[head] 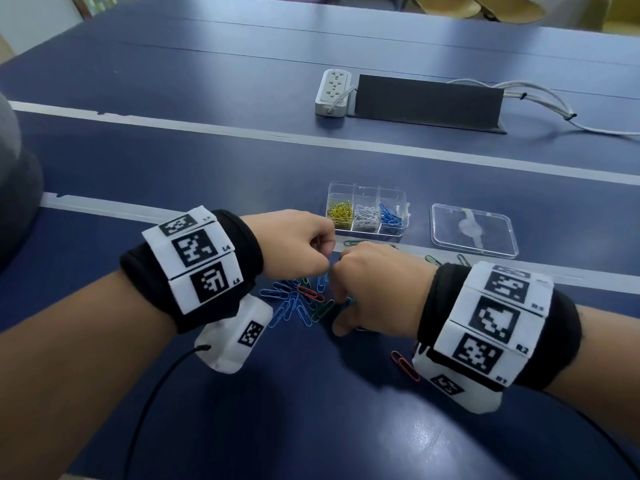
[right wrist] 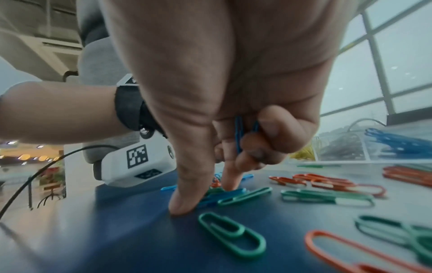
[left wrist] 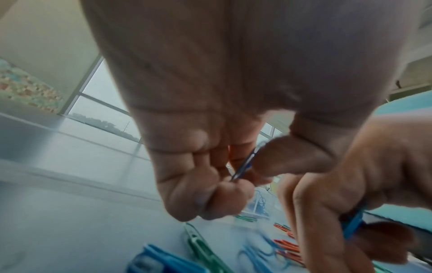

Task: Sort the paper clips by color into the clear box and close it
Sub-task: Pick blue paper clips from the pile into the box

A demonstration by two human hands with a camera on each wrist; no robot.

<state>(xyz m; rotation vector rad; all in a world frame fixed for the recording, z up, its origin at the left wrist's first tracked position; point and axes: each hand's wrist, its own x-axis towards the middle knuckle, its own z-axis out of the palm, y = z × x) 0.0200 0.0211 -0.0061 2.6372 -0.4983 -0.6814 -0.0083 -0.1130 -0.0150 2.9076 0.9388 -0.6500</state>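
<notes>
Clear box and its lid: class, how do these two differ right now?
The clear box is deep, split into three compartments, and holds yellow, white and blue paper clips. The lid is shallow, undivided and holds no clips, lying flat to the box's right. Both are clear plastic and sit apart on the blue table.

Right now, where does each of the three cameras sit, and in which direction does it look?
Head: on the person's head, looking down and forward at the table, both hands and forearms, clear box.
Left wrist: under the left hand, looking along curled fingers pinching a blue clip.
Right wrist: under the right hand, holding blue clips; the left forearm shows.
Shared: both wrist views show the loose clips.
</notes>
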